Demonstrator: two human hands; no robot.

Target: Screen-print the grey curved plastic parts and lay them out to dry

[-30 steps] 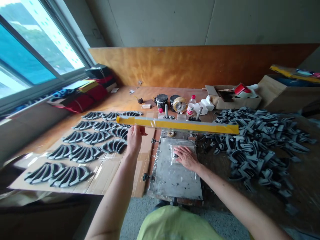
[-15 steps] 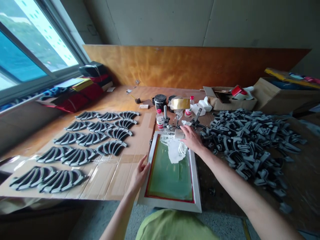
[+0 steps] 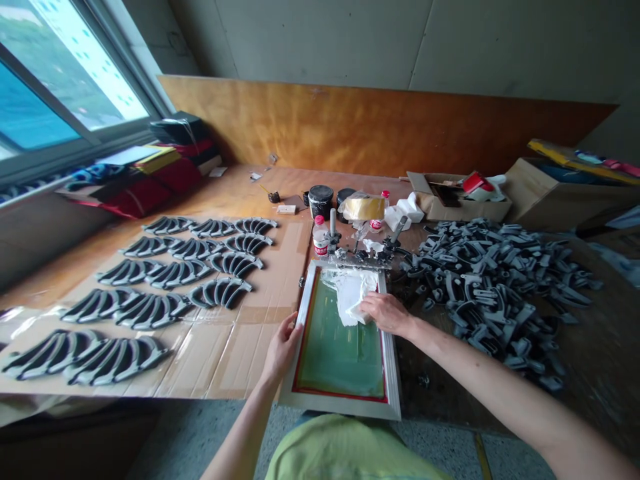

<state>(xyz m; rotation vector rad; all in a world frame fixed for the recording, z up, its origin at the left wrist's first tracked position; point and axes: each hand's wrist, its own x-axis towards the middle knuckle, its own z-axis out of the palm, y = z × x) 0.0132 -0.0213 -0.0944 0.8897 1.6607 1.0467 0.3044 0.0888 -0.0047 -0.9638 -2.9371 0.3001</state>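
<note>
A screen-printing frame [image 3: 393, 373] with green mesh and a red border lies flat in front of me. White ink [image 3: 350, 290] is smeared over its far end. My right hand [image 3: 387, 312] is closed on a small white squeegee block [image 3: 359, 311] pressed onto the mesh. My left hand [image 3: 283, 347] rests on the frame's left rail, fingers curled over the edge. Hinge clamps [image 3: 360, 255] hold the frame's far side.
Rows of grey curved plastic parts [image 3: 165, 280] lie on taped cardboard [image 3: 235, 353] at the left. A large heap of the same grey parts [image 3: 500, 287] fills the right. Ink tins [image 3: 321, 199], a small bottle [image 3: 319, 238], a tape roll [image 3: 363, 207] and cardboard boxes [image 3: 550, 190] stand behind.
The frame, raised a second ago, has come down flat. My left hand went from its upper rail to the left rail. My right hand took the squeegee block and drew it toward me.
</note>
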